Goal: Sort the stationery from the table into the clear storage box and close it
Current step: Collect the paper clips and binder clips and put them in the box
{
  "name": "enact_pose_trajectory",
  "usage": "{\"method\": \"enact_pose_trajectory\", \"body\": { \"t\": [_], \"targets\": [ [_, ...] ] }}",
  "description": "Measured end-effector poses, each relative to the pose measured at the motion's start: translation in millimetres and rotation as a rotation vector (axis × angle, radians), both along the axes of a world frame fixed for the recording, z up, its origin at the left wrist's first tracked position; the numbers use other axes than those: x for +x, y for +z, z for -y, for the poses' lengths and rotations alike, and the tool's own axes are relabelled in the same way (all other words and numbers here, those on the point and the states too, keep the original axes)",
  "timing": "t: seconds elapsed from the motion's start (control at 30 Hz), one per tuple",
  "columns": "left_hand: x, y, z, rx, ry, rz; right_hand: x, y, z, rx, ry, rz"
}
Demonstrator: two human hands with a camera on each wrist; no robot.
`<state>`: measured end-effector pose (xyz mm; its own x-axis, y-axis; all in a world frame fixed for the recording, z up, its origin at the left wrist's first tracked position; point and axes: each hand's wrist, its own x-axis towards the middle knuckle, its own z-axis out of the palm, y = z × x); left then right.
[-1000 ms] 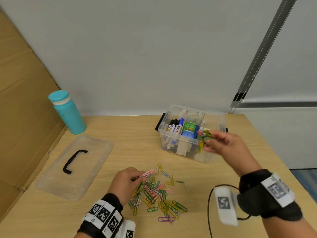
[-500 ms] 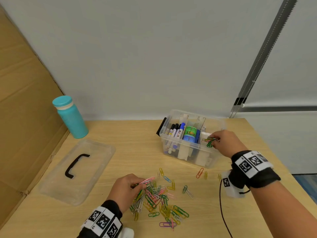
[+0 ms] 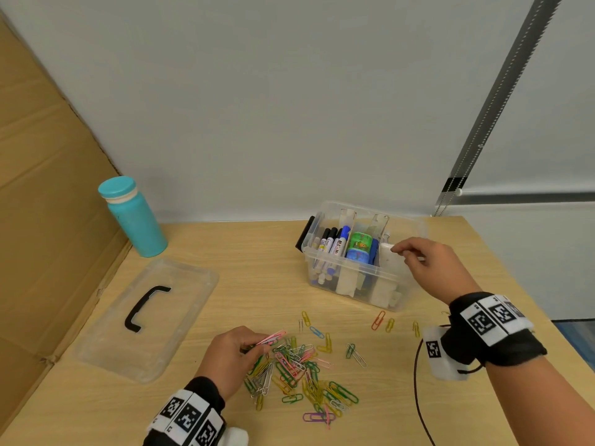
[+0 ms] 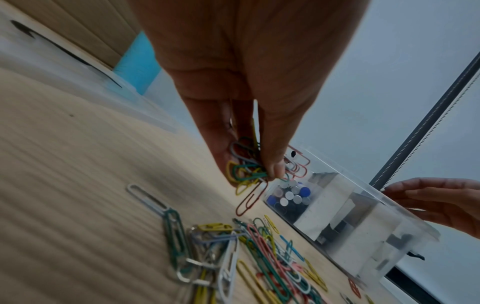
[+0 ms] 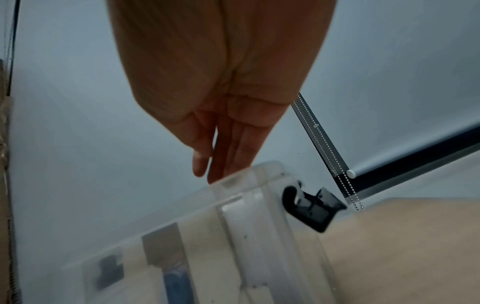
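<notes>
Clear plastic is the material of the storage box point(image 3: 360, 278), which stands open on the wooden table point(image 3: 244, 252) to the far right. In the head view the coloured paper clips point(image 3: 299, 368) lie in a loose heap near the front edge, close to the person, and the box lies beyond them and to the right. The left hand point(image 3: 230, 357) sits at the left edge of the heap and pinches a small bunch, with pink clips sticking out between the fingers. The right hand point(image 3: 428, 268) is over the right end of the box, fingers relaxed and empty, so the left hand is much nearer to the heap. A few clips point(image 3: 384, 323) lie alone just in front of the box, nearer to the right hand. The lid point(image 3: 154, 317) with its black handle lies flat well to the left, beside the blue bottle point(image 3: 133, 217), with its long axis running away from the person.

The left wrist view shows what the head view cannot: the thumb and fingers hold several clips, green, yellow, grey and red, one red clip hanging down. It shows also the round ends of the markers point(image 4: 292, 195) through the box wall, and the right hand at the box's rim.

The right wrist view shows straight fingers point(image 5: 233, 148), holding nothing, just over the rim, and a black latch point(image 5: 309, 207) on the end wall. I judge that the coming move is to carry the bunch away and to the right, into the box.
</notes>
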<state>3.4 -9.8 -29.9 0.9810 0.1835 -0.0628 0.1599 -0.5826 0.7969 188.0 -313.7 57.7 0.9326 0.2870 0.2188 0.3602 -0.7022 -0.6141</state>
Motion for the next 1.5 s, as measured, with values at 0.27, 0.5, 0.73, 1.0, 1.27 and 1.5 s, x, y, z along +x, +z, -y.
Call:
{"method": "enact_pose_trajectory", "body": {
  "t": [0.27,0.5,0.73,1.0,1.27,1.5],
  "targets": [
    [-0.3,-0.1,-2.9,-0.018,0.012,0.019,-1.9,-26.3,-6.7,-0.24,-0.3,-0.118],
    [-2.2,-1.8,-9.4,-0.056,0.038,0.03,-8.9,-33.2,-35.3,-0.232,-0.228,-0.08],
    [-2.7,3.0,-6.4,-0.09,0.03,0.043,-13.0,-36.3,-68.8,-0.199,-0.081,-0.046],
    [9.6,46.9,13.8,-0.066,-0.073,0.108,-23.2,-41.9,-83.4,-0.172,0.064,-0.026],
    [108.3,117.5,78.6,0.347,-0.225,0.242,-47.1,-58.9,-44.3,0.169,-0.035,0.058],
    [164.3,97.9,108.5,0.68,-0.328,-0.177,-66.3,-95.6,12.5,-0.031,-0.127,-0.174]
  ]
}}
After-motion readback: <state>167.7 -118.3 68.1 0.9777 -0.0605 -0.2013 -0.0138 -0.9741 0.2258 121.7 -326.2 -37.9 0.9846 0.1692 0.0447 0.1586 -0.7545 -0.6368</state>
